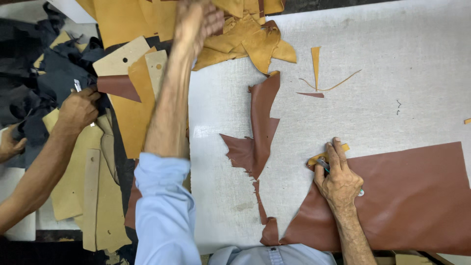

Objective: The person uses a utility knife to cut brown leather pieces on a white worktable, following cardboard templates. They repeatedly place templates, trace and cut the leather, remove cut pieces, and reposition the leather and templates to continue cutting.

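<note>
My left hand point(196, 22) reaches far forward onto a heap of tan leather offcuts point(245, 41) at the top of the white cutting board point(392, 59); its fingers are blurred among the pieces. My right hand point(338, 179) rests on the corner of a large reddish-brown leather sheet point(417, 196), closed around a small cutting knife point(322, 163) with a yellow-wrapped handle. A jagged brown leather scrap point(260, 132) lies between my arms.
Another person's hands point(78, 110) work at the left over dark blue leather scraps point(44, 83) and cardboard patterns point(122, 59). Thin tan trimmings point(316, 68) lie on the board's far side. Tan leather panels point(93, 196) hang at the left edge.
</note>
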Motion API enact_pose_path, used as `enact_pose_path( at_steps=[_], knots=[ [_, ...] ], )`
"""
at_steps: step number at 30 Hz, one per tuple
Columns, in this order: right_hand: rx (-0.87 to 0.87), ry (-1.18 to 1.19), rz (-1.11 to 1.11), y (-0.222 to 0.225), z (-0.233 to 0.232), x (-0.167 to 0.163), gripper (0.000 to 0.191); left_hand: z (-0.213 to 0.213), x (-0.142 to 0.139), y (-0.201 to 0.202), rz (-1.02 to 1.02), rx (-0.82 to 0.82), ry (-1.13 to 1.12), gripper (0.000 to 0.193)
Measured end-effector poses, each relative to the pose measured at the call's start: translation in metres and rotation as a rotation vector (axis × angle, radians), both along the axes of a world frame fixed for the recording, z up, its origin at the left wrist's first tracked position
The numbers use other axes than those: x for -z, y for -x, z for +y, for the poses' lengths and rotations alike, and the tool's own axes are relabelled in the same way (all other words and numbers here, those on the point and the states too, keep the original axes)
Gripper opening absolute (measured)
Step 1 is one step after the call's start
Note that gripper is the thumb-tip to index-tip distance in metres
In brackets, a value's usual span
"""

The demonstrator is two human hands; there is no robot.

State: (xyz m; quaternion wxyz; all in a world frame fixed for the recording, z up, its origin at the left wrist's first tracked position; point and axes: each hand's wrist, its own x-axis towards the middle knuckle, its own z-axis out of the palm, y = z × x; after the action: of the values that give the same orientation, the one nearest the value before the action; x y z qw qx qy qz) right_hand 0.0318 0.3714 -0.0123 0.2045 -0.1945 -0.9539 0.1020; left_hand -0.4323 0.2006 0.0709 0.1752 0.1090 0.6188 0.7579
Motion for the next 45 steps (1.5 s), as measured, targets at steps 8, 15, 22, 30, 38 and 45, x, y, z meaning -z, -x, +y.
enact_pose_path(
  at_steps=[8, 15, 22, 30, 38, 45],
  knots=[
    [-0.134, 0.222, 0.193, -0.020, 0.015, -0.008, 0.043, -0.063, 0.010, -0.336, 0.296, 0.326, 0.798, 0.041],
    [0.245, 0.256, 0.109, -0.121, 0.151, 0.008, 0.042, -0.070, 0.044, -0.482, 0.686, 0.088, 0.969, 0.063],
    [0.242, 0.163, 0.029, -0.164, 0.260, 0.018, 0.051, -0.042, 0.060, -0.520, 0.557, -0.044, 1.138, 0.056],
    [0.274, 0.552, -0.359, -0.131, 0.275, 0.016, 0.045, -0.078, 0.096, -0.504, 0.345, -0.075, 0.993, 0.013],
    [0.006, 0.470, 0.041, -0.135, 0.268, 0.035, 0.030, -0.102, 0.093, -0.448, 0.882, -0.432, 1.579, 0.015],
    [0.043, 0.398, -0.104, -0.144, 0.267, 0.024, 0.034, 0.059, 0.110, -0.428, 0.772, -0.104, 1.001, 0.027]
  ],
)
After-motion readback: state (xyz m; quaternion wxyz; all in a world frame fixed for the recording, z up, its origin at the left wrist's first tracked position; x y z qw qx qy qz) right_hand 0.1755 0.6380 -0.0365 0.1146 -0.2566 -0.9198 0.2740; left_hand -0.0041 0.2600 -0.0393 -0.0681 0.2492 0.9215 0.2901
